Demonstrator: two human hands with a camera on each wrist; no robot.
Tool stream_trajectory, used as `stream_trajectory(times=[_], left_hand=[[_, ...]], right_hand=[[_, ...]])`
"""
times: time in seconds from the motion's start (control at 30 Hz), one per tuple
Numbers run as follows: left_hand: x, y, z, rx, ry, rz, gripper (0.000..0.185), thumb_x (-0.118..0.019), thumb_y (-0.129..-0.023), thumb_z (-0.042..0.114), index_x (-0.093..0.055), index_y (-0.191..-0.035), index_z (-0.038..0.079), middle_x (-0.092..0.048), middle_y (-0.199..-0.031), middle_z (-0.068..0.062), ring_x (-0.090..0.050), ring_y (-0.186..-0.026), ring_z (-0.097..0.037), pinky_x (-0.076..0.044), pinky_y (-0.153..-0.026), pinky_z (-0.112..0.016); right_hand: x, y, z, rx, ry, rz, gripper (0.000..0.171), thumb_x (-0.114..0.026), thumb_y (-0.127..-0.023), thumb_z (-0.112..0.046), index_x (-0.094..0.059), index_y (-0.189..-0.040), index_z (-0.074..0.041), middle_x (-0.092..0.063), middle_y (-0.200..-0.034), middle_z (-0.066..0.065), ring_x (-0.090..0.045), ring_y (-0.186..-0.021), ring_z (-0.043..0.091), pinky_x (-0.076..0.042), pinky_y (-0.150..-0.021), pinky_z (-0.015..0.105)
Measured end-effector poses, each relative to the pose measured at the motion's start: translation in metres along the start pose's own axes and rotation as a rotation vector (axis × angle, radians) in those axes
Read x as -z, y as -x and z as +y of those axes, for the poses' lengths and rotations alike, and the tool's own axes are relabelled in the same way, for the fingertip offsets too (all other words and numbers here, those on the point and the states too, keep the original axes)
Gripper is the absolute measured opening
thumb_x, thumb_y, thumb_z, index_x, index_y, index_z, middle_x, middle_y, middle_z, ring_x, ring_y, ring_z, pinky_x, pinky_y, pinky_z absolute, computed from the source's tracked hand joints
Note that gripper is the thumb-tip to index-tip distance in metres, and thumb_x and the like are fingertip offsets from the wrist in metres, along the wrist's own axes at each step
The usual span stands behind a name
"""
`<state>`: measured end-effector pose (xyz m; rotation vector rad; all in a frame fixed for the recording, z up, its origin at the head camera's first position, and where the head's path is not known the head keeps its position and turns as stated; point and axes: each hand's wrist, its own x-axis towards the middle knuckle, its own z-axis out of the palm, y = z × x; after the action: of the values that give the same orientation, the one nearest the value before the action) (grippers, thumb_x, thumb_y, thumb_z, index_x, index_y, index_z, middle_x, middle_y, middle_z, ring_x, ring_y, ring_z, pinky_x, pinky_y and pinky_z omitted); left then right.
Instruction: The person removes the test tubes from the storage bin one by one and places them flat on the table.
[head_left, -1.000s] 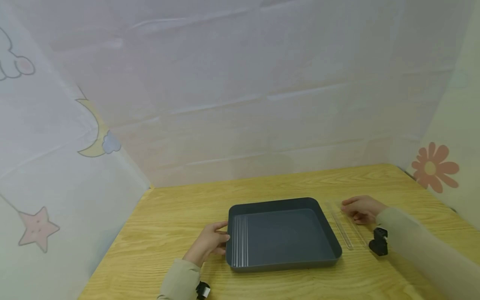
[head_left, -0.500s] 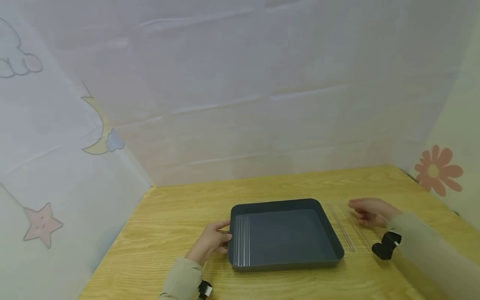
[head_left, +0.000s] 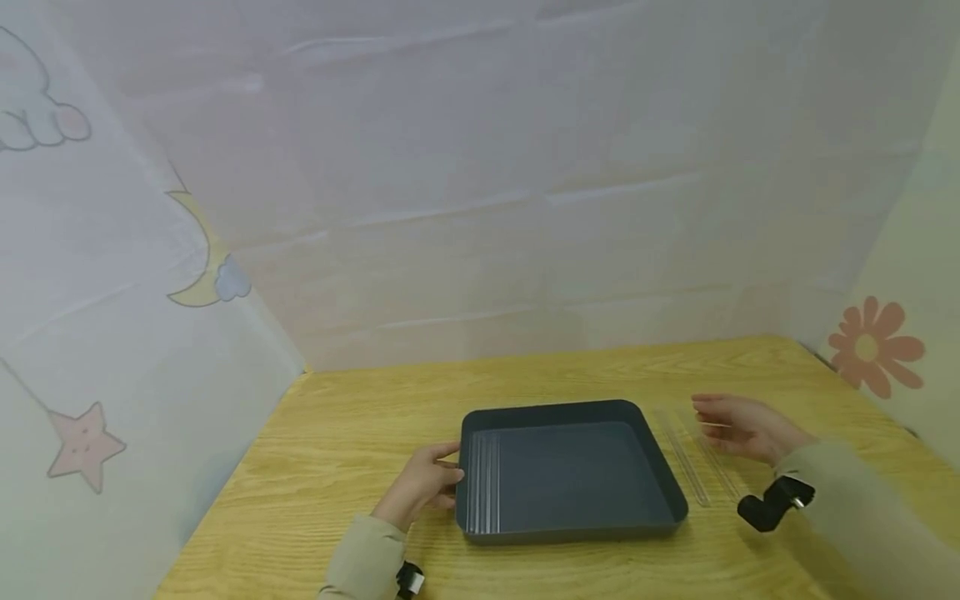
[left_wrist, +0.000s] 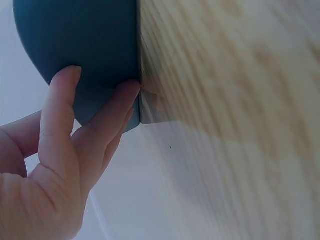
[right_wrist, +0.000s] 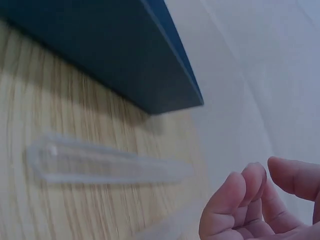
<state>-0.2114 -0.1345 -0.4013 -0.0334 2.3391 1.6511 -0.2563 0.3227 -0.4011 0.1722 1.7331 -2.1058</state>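
A dark grey rectangular tray (head_left: 577,537) sits on the wooden table. Several clear tubes (head_left: 483,483) lie side by side in it along its left wall. My left hand (head_left: 422,483) rests its fingertips against the tray's outer left wall; in the left wrist view its fingers (left_wrist: 62,110) touch that wall low down, near the table. Right of the tray lie two more clear tubes, a nearer one (head_left: 682,458) and an outer one (head_left: 722,467). My right hand (head_left: 742,425) hovers by the outer tube's far end, fingers loosely bent, holding nothing.
The wooden table (head_left: 360,417) reaches back to a pale cloth backdrop (head_left: 480,208), with printed cloth on both sides. A black wrist camera (head_left: 772,504) is strapped to the right wrist, close beside the outer tube's near end.
My right hand moved right from the outer tube's far end, then slightly back left, its fingers a little looser. The left hand stays at the tray's wall. The head view has shifted slightly.
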Motion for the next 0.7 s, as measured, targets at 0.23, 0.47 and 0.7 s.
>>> stream_trajectory(times=[0.23,0.47,0.7], left_hand=[[-0.002,0.001,0.001,0.0,-0.013,0.014,0.053,-0.056,-0.094,-0.006,-0.038,-0.144,-0.008,-0.056,-0.123,-0.034,-0.068,-0.09,-0.027,-0.054,-0.053,-0.026],[-0.002,0.0,0.0,0.004,-0.01,0.02,0.053,-0.055,-0.094,-0.006,-0.039,-0.144,-0.007,-0.057,-0.121,-0.033,-0.068,-0.091,-0.027,-0.054,-0.054,-0.027],[-0.002,0.001,0.001,-0.003,0.005,0.008,0.053,-0.055,-0.094,-0.006,-0.039,-0.144,-0.008,-0.057,-0.122,-0.034,-0.068,-0.09,-0.028,-0.053,-0.052,-0.026]], right_hand=[[-0.013,0.001,0.002,0.034,-0.065,-0.06,0.024,-0.053,-0.101,-0.012,-0.065,-0.093,-0.03,-0.056,-0.098,0.0,-0.058,-0.079,0.014,-0.053,-0.076,0.03],[-0.029,-0.001,0.001,0.054,-0.073,-0.11,0.02,-0.053,-0.101,-0.014,-0.066,-0.095,-0.029,-0.057,-0.095,0.0,-0.058,-0.078,0.014,-0.053,-0.074,0.028],[-0.038,-0.005,0.002,0.076,-0.11,-0.165,0.019,-0.053,-0.101,-0.013,-0.067,-0.097,-0.027,-0.057,-0.092,0.0,-0.057,-0.076,0.014,-0.052,-0.072,0.028]])
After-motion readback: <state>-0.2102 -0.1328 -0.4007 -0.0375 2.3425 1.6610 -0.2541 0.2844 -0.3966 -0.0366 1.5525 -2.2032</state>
